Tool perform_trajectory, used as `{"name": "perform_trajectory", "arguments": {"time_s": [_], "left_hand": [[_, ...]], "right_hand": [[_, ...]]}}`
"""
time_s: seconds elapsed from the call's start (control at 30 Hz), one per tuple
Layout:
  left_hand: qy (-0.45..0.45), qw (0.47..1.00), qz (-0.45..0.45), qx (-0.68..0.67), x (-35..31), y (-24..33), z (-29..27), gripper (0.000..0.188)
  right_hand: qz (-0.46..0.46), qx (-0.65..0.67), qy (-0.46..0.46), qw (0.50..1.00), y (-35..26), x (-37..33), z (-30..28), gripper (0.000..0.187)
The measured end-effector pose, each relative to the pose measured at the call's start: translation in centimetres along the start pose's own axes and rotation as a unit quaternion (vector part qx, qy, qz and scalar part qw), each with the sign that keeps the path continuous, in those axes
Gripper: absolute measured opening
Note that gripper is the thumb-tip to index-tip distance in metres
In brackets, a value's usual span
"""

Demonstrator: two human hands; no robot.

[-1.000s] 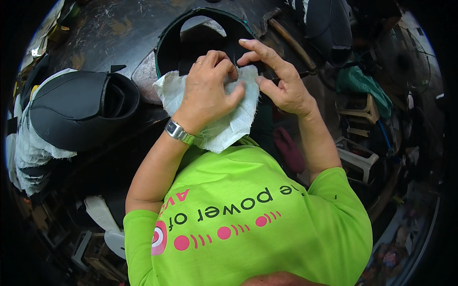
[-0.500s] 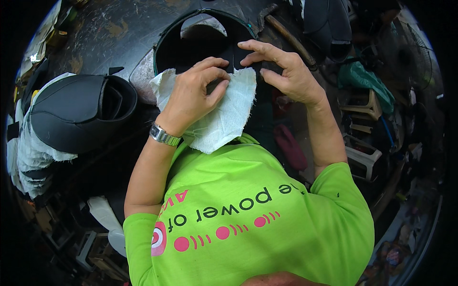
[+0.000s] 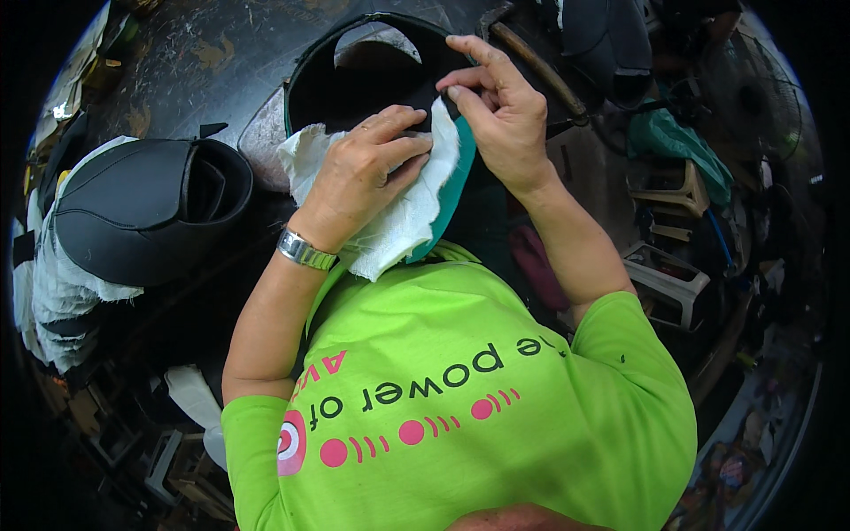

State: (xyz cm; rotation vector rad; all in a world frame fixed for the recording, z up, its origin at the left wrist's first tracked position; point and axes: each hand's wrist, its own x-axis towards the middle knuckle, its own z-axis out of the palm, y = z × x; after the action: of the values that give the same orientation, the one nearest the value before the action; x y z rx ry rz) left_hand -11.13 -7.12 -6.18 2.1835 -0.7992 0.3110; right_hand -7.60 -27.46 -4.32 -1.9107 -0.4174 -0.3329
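Observation:
A piece of white, frayed-edged cloth lies over the near part of a black curved upper, whose teal underside shows along the cloth's right side. My left hand, with a metal watch at the wrist, is closed on the cloth with bent fingers. At the cloth's raised upper right corner, my right hand pinches between thumb and fingers; a small dark bit shows at those fingertips. The cloth partly covers the black upper.
A black shoe-like upper rests on stacked white cloth at left. Beyond my right hand lies a wooden-handled hammer. A pale stone block stands beside the work. Stools, a green bag and a fan are at right.
My right hand has closed from spread fingers into a pinch at the cloth's corner. The cloth's right edge has lifted and folded leftward, baring the teal. My left hand has barely moved.

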Motion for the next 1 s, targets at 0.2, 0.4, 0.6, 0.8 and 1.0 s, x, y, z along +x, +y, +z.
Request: {"name": "perform_trajectory", "arguments": {"time_s": [0.2,0.4,0.6,0.8,1.0], "left_hand": [[-0.005,1.0,0.01,0.023,-0.1,0.0,-0.1,0.024],[-0.016,0.999,0.012,0.036,-0.2,-0.1,0.1,0.037],[-0.041,0.994,0.034,0.094,-0.2,0.0,0.1,0.045],[-0.065,0.992,0.019,0.109,0.3,0.1,0.1,0.055],[-0.06,0.993,0.002,0.099,0.3,0.3,0.3,0.052]], "right_hand": [[-0.034,0.053,0.033,0.997,0.6,1.0,0.7,0.05],[-0.001,-0.061,-0.104,0.993,-1.0,0.7,-2.6,0.06],[-0.073,-0.07,-0.052,0.994,0.1,0.8,-1.3,0.05],[-0.056,-0.093,-0.001,0.994,-0.5,-1.9,-1.7,0.054],[-0.013,-0.113,-0.007,0.993,-1.5,-4.4,-1.7,0.06]]}}
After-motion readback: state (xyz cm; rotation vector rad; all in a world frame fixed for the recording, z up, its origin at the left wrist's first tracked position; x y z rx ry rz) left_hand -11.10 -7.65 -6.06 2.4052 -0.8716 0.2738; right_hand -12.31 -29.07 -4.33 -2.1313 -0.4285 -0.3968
